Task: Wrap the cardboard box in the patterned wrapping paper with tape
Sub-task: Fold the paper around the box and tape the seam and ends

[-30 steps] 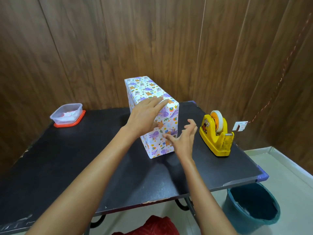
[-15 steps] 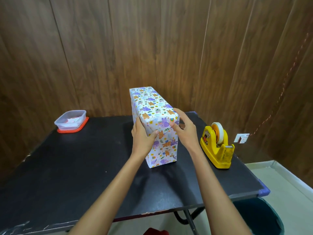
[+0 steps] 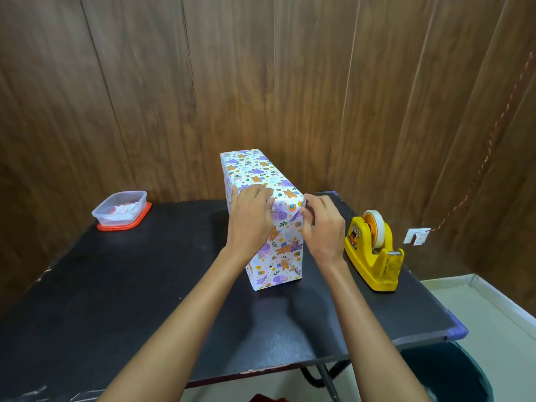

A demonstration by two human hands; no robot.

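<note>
Change: the left hand [image 3: 251, 224] has been raised onto the wrapped box [image 3: 280, 250].
Left hand: fingers are curled over the top near edge.
Right hand [image 3: 322, 227]: the top right corner is pinched by the fingertips.
Box: stood mid-table [image 3: 116, 285].
Right: a tape dispenser [image 3: 374, 256], nearby.
Far left: a plastic container [image 3: 121, 210].

Left hand [image 3: 251, 224]: bare, slender fingers.
Right hand [image 3: 322, 227]: bare, knuckles showing.
Left forearm [image 3: 185, 314]: bare, long, slim.
Right forearm [image 3: 374, 329]: bare, slim, with a faint sheen along its upper side.
</note>
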